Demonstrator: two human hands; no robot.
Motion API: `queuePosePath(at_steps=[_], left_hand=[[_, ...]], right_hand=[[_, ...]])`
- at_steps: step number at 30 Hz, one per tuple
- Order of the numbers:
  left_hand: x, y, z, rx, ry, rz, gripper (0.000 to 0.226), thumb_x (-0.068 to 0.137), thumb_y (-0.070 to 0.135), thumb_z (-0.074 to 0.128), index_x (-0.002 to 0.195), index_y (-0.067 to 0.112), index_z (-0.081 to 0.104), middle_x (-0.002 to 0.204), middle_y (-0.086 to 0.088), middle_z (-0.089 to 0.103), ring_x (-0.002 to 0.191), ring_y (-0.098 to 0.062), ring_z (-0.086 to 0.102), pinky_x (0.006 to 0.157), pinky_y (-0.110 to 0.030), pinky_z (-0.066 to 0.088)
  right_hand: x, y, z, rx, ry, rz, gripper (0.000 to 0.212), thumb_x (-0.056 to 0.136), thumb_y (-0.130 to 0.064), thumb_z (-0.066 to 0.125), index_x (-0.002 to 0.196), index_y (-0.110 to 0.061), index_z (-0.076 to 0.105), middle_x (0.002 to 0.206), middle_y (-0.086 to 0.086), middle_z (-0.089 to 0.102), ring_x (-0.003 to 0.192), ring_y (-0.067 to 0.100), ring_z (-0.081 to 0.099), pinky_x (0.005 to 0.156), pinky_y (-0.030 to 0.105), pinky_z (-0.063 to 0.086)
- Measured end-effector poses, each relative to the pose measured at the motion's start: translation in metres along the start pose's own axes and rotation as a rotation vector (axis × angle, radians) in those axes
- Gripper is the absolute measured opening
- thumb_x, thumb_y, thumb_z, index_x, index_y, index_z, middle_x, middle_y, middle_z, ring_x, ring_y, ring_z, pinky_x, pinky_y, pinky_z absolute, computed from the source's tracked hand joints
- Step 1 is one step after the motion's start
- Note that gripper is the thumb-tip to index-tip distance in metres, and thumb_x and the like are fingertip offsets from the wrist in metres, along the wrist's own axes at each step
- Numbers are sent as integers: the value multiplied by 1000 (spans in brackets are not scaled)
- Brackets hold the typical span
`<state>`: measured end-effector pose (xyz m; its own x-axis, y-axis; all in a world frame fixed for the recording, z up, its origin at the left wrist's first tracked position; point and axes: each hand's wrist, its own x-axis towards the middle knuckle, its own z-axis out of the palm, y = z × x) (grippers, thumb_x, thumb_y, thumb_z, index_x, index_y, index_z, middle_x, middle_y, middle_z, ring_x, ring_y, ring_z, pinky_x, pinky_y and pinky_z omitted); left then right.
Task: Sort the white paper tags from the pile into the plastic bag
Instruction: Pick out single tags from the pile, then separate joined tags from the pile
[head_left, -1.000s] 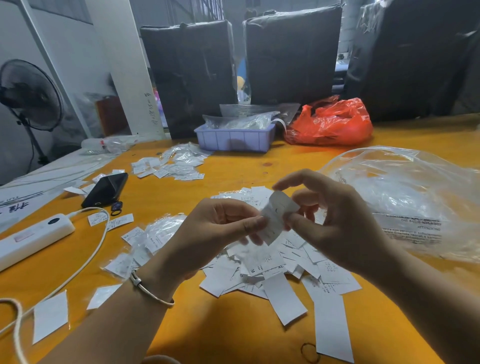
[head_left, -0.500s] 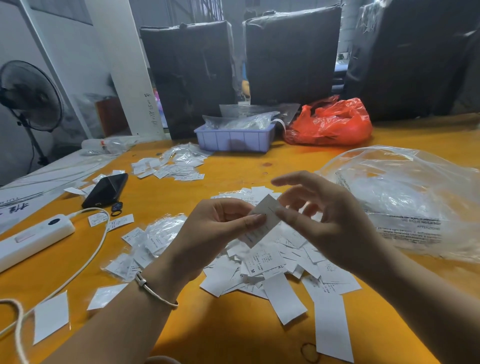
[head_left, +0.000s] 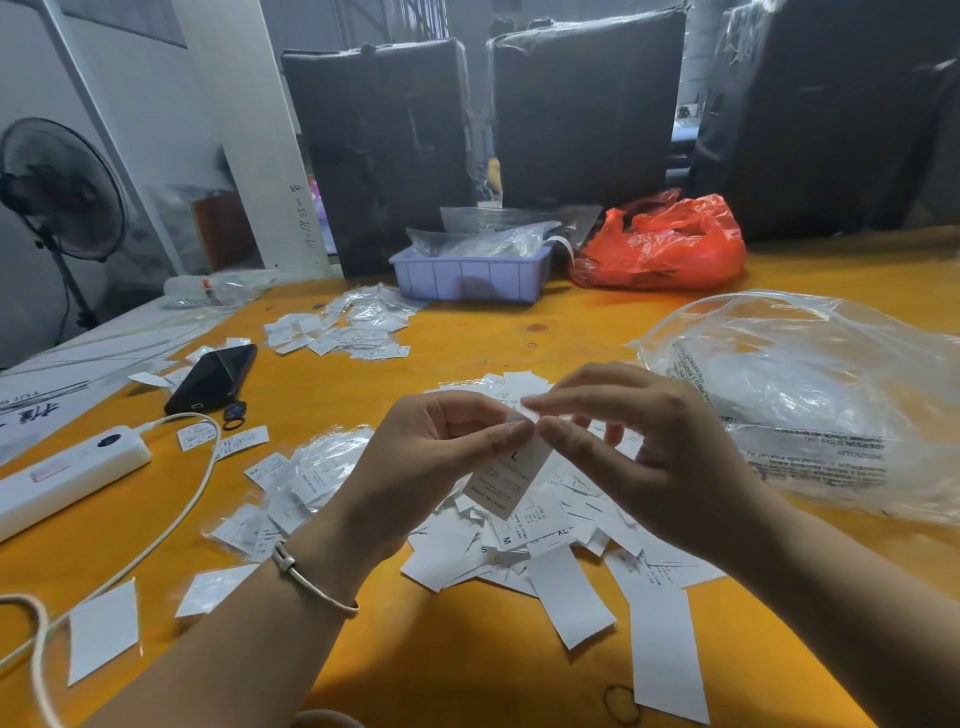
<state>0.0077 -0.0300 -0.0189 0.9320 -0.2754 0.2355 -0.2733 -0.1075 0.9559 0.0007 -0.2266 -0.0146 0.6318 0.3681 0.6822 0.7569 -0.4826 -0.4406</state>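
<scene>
The left hand (head_left: 436, 457) and right hand (head_left: 644, 457) pinch one narrow white paper tag (head_left: 511, 475) between thumb and fingers, hanging above the loose pile of white tags (head_left: 524, 540) on the orange table (head_left: 467, 670) (an "L" heads it; smaller print is unreadable). The crumpled clear plastic bag (head_left: 821, 395) lies right, cut off.

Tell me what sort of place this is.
Probably a garment or packing workshop: a pile of size tags on an orange worktable, clear plastic bag beside it, and wrapped black bales stacked behind.
</scene>
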Motion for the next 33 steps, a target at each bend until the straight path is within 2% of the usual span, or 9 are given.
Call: queuePosePath(at_steps=[4,7,10,13,16,19,22,26,33], left_hand=[[1,-1,-1,-4,11,17,18,74,36,71,79,20,79,80,1,75,74,-4,67,64,-13,50],[2,-2,-4,24,20,-21,22,74,42,73,79,22,80,80,0,75,76,-8,67,67,-20,53],[3,-2,-9,68,20,-67,27,73,47,67,80,25,80,81,0,75,79,-8,68,71,-23,56],[5,1,-23,159,96,-139,28,70,48,68,79,25,80,79,1,76,71,-2,66,64,-16,51],[9,-1,-46,310,248,-254,20,79,40,72,77,22,80,76,3,75,66,0,64,63,-22,47],[13,-7,-67,472,377,-277,11,86,29,73,78,23,77,77,4,72,77,-10,62,64,-27,46],[15,-14,-78,656,387,-277,8,88,24,73,82,28,74,83,7,70,80,-9,61,64,-25,46],[17,-24,-85,879,302,-359,7,90,25,70,84,28,71,87,8,67,83,-9,59,61,-26,44],[16,-34,-93,1056,343,-399,9,84,31,77,77,33,71,87,11,66,81,-9,58,65,-28,48]], right_hand=[[-1,2,2,-44,-10,-9,38,79,-40,67,111,-20,70,93,-9,69,75,7,59,58,26,49],[-1,-1,4,-143,-61,-56,35,77,-36,67,107,-20,72,91,-7,70,73,11,59,57,28,50],[0,4,0,-109,-32,-21,39,79,-42,64,108,-18,71,89,-8,70,71,7,60,57,23,48],[3,23,-13,-213,165,99,29,83,-38,67,100,-16,73,86,-4,70,71,13,62,60,30,50],[4,48,-32,-637,399,246,10,81,-18,70,85,-9,73,84,9,71,79,31,63,68,35,46],[4,71,-51,-908,235,512,11,74,-13,69,83,-7,72,81,16,67,84,36,58,75,39,42],[2,84,-54,-1026,-26,750,33,79,-33,68,106,-14,66,106,12,64,104,33,51,83,38,39],[-2,92,-50,-1022,-118,787,49,85,-52,62,119,-17,57,119,9,55,114,29,45,87,37,39],[-1,94,-49,-934,-195,795,38,82,-54,67,101,-21,66,110,4,60,112,26,46,82,36,35]])
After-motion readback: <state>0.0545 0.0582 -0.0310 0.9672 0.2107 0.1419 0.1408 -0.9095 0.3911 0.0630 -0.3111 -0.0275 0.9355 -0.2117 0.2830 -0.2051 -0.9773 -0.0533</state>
